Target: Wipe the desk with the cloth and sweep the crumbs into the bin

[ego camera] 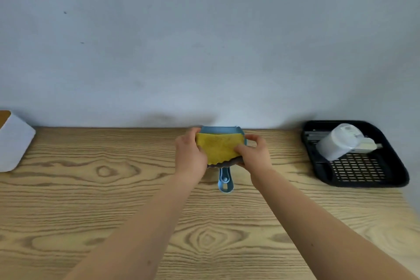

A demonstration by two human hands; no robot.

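While both your hands, left hand [189, 151] and right hand [254, 151], pinch the yellow cloth [217, 149], it hides most of the blue dustpan [225, 180]; at nine o'clock, the white bin [13, 143] is cut off.

Both bare forearms extended forward, converging at centre. Left hand [190, 152] curled, fingers gripping left edge of folded yellow cloth with dark scalloped underside [217, 148]. Right hand [254, 152] gripping right edge, thumb pressed on top. Wrists straight, level, slightly apart.

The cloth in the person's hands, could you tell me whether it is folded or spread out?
Folded: the cloth shows layered edges at its near side, both hands gripping its ends.
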